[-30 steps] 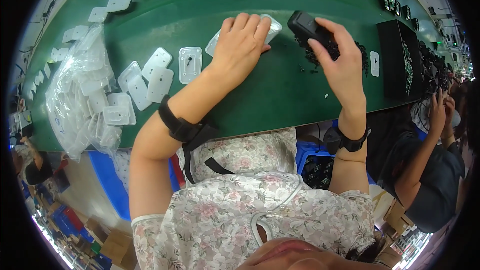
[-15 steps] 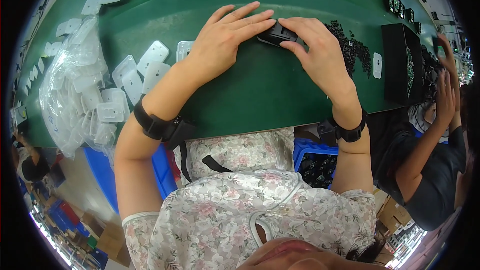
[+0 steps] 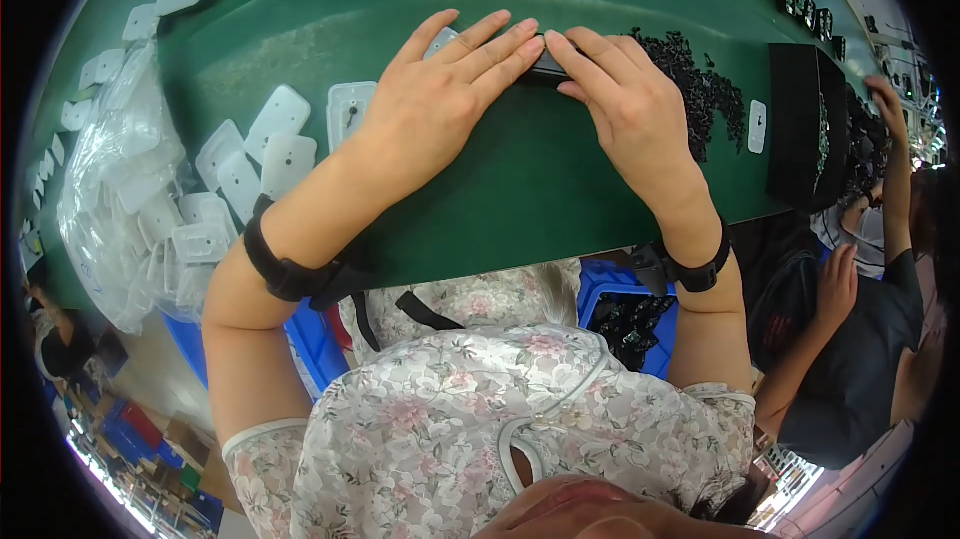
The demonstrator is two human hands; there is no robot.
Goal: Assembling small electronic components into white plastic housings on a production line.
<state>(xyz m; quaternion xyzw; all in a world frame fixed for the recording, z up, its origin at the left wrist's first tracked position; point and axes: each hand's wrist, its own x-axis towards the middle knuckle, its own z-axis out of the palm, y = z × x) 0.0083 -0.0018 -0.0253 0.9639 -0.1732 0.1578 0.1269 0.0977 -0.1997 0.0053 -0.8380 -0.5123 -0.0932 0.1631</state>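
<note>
A small black plastic case (image 3: 547,67) lies on the green table, largely covered by my fingers. My right hand (image 3: 635,104) grips it, fingers over the top and thumb bent at the near side. Stretched out from the left, my left hand (image 3: 430,104) has its fingers apart and its fingertips against the case's left end; its thumb is hidden. A white plastic piece (image 3: 440,41) shows partly behind the left fingers. Left of that wrist are a white plate with a slot (image 3: 348,111) and several loose white covers (image 3: 278,119).
A clear plastic bag (image 3: 120,189) of white covers lies left. Small black parts (image 3: 690,89) are piled right, near a white plate (image 3: 758,127) and a black box (image 3: 795,129). Blue bins (image 3: 600,284) stand below the table edge (image 3: 480,273). Another person (image 3: 860,359) sits at right.
Both hands have closed in over the black case, hiding more of it. The right fingers now reach farther across its top. The co-worker's near hand has lowered.
</note>
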